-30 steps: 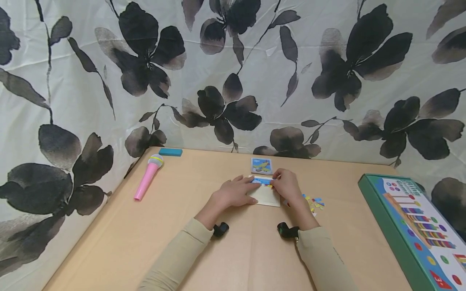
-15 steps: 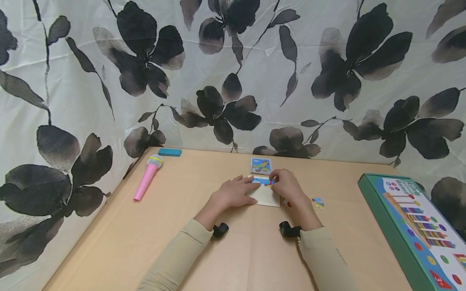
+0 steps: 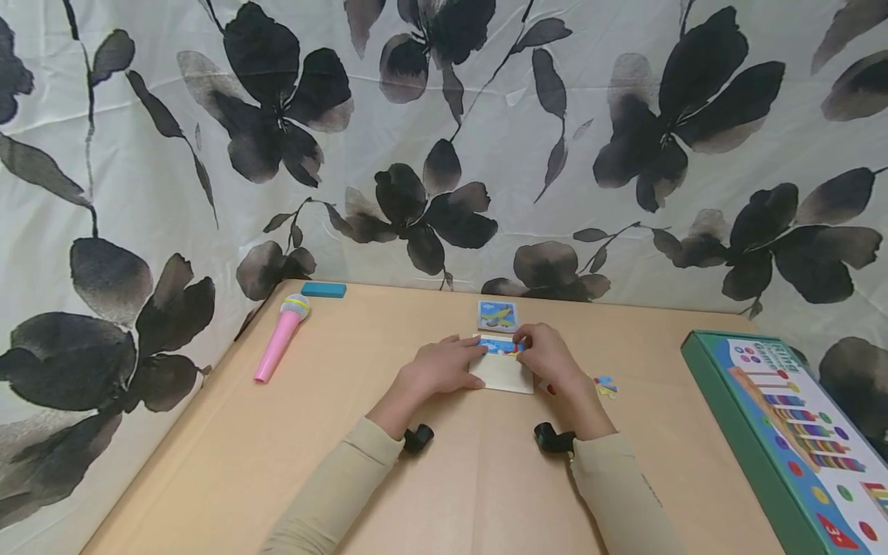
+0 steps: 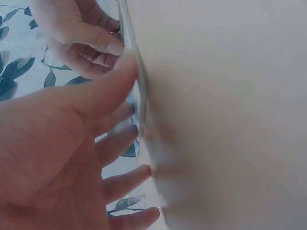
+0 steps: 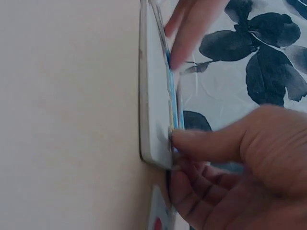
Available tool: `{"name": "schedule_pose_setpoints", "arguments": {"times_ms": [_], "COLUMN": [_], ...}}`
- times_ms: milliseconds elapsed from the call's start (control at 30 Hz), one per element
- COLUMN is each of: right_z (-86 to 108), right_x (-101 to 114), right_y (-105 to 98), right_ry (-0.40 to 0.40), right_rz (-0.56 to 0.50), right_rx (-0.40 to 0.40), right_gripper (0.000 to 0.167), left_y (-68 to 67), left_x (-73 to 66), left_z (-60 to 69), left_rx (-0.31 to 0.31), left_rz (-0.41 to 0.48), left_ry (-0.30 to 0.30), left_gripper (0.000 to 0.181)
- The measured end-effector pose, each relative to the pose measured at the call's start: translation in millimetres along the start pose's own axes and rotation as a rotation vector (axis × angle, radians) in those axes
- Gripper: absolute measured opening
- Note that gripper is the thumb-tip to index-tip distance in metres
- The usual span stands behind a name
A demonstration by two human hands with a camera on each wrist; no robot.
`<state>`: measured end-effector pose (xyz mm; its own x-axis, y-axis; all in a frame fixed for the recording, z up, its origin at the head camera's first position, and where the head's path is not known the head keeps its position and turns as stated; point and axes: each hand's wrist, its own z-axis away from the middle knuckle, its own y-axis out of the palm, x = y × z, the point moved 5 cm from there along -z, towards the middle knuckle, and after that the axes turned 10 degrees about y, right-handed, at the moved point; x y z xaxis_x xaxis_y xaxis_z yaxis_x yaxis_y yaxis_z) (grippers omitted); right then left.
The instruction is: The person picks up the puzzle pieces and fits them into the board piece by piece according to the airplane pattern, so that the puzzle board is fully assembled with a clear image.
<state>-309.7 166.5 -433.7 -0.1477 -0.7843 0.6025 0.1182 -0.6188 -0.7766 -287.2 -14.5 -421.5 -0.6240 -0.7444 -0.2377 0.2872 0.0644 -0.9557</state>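
Left hand: fingers spread, touching puzzle board at ten o'clock. Right hand: fingers pinching piece, two o'clock.

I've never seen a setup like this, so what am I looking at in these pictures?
There is no robot here, just a person's two bare hands. The wide picture comes from a camera on the person's head; the two close ones, seen sideways, come from cameras on the left and right wrists. On the table lie a pale board with colourful pieces along its far side, a small square picture beyond it, loose pieces to the right, a pink microphone, a blue block and a green box. The left hand rests on the board's left side. The right hand is at its far right part; whether it pinches a piece is hard to tell.
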Motion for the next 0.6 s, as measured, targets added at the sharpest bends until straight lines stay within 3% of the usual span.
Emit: {"name": "schedule_pose_setpoints", "arguments": {"times_ms": [167, 367, 600], "right_z": [3.8, 3.5, 6.7], "right_x": [1.4, 1.1, -4.0], "right_y": [-1.1, -2.9, -9.5], "right_ry": [-0.008, -0.040, -0.093], "right_rz": [0.011, 0.030, 0.000], "right_rx": [0.006, -0.008, 0.056], "right_gripper": [0.034, 0.030, 0.029], "left_y": [-2.2, -4.2, -3.2], "left_x": [0.9, 1.2, 1.5], "left_z": [2.1, 2.9, 4.3], "left_rx": [0.015, -0.009, -0.011], "left_rz": [-0.030, -0.012, -0.013], "left_ry": [-0.017, -0.007, -0.006], "left_gripper": [0.068, 0.067, 0.067]}}
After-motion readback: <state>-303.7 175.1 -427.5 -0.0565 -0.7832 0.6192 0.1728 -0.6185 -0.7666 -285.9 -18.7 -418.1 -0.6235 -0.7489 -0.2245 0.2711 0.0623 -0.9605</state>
